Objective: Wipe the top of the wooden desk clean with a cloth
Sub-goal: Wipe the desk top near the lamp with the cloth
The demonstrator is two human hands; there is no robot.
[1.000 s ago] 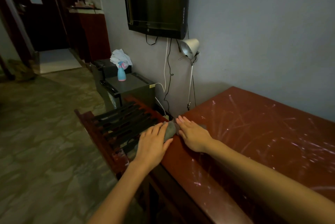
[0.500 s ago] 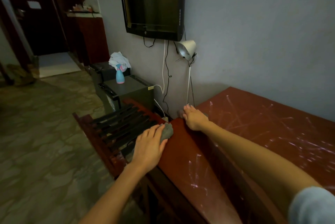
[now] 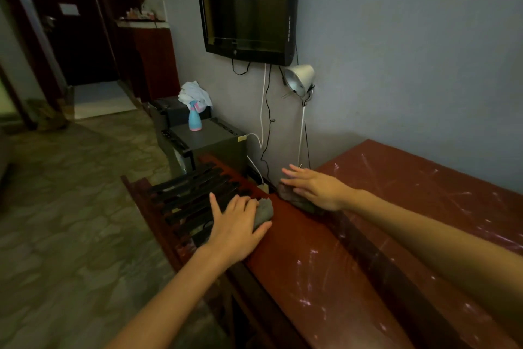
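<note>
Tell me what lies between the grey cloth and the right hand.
Head view: a bare strip of desk top, then a dark wad under the right hand. The left hand grips the grey cloth.

The right hand (image 3: 319, 190) is drawing away from the left hand (image 3: 235, 231), which is gripping the grey crumpled cloth (image 3: 263, 214). A second ago the two were lying side by side at the left edge of the scratched reddish-brown wooden desk (image 3: 410, 207); now the right one is sitting nearer the far corner by the wall. Its fingers, close together before, are splaying apart, and a dark grey lump (image 3: 291, 196) is showing beneath them.
</note>
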